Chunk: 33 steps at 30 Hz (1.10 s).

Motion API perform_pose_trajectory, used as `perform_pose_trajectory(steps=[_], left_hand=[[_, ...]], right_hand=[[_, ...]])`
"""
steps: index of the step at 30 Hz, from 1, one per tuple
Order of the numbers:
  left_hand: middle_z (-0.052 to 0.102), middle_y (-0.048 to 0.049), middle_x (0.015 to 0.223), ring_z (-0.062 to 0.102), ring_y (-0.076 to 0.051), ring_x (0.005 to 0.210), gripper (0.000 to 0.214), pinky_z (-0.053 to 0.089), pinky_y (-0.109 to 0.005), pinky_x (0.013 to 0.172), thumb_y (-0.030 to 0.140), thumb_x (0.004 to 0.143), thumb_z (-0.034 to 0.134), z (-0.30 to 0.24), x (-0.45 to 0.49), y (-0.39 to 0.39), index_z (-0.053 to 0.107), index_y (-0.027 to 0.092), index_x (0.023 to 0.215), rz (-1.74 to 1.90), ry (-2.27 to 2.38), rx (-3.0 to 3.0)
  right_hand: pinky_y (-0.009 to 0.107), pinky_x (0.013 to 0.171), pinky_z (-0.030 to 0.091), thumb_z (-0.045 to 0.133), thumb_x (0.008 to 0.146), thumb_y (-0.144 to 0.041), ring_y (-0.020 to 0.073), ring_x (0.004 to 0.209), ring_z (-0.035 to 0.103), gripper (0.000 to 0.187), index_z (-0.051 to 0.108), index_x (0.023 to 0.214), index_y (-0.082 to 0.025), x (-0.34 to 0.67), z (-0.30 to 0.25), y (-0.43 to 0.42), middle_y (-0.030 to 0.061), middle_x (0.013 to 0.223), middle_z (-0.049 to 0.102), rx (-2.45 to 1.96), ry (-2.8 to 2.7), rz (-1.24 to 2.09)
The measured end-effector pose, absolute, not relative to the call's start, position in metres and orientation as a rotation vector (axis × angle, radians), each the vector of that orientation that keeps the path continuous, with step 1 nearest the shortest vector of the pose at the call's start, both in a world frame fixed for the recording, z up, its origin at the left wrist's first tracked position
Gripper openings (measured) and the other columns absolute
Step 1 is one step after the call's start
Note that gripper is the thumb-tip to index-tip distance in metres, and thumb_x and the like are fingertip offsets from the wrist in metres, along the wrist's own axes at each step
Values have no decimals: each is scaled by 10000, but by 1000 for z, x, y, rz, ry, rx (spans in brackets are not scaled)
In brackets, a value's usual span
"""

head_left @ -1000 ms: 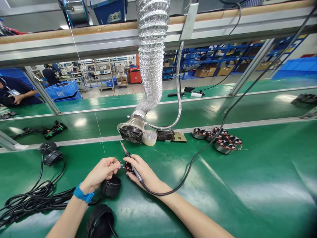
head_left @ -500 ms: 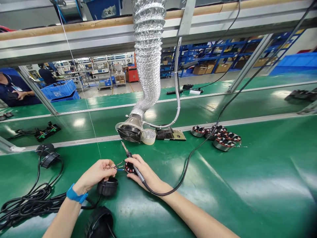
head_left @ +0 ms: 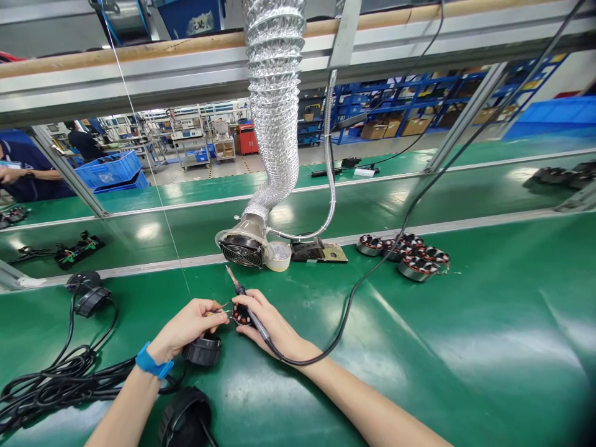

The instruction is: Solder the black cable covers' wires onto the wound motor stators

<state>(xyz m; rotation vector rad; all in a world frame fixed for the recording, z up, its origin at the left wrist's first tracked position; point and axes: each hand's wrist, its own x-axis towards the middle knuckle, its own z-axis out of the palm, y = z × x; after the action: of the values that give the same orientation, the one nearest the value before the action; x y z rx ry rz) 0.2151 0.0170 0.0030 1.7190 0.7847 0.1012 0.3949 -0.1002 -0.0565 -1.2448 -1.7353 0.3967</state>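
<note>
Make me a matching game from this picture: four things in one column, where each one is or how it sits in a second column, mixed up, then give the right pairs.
Things:
1. Soldering iron
2. Blue wristband
3. Silver hose
4. Round motor coils

Places:
A. Round the wrist of the left hand
B. Lying together on the green belt
C. Held in the right hand
D. Hanging down to the round fan

Pairs: 1-C, 2-A, 3-D, 4-B
</note>
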Motion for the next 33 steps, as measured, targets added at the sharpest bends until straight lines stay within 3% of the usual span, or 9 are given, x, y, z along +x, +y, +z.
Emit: perform_pose_trajectory(steps=[5,15,23,28,33], left_hand=[[600,1,690,452,-113,626,314,314,-241,591,421,701,743,4,216,16,658,131,785,190,798,1653],[555,15,616,388,-126,598,370,274,-260,577,502,682,706,6,225,11,687,134,710,209,839,1765],[396,58,551,259,-102,543,459,190,-262,524,596,702,677,3,221,11,634,140,669,109,805,1775],[309,85,523,197,-91,516,473,135,-267,496,604,737,658,6,217,11,644,131,759,61,791,1716],[482,49,626,315,-82,534,400,213,-234,511,512,725,722,9,204,19,604,142,821,153,783,1593]], right_hand=[[313,924,473,638,846,-102,171,1021,548,578,406,1351,-262,395,-58,-100,83,1236,446,-1247,-1734,388],[325,929,474,625,852,-108,184,1052,539,566,409,1354,-253,394,-55,-101,92,1227,454,-1246,-1745,363],[317,916,482,629,849,-106,175,1021,551,560,413,1346,-249,394,-54,-100,88,1211,459,-1247,-1747,370],[318,907,486,622,855,-114,172,1007,554,559,403,1352,-248,395,-52,-101,92,1220,452,-1248,-1761,386],[325,923,481,637,853,-121,178,1026,554,571,403,1357,-250,396,-53,-101,92,1225,455,-1268,-1760,391]])
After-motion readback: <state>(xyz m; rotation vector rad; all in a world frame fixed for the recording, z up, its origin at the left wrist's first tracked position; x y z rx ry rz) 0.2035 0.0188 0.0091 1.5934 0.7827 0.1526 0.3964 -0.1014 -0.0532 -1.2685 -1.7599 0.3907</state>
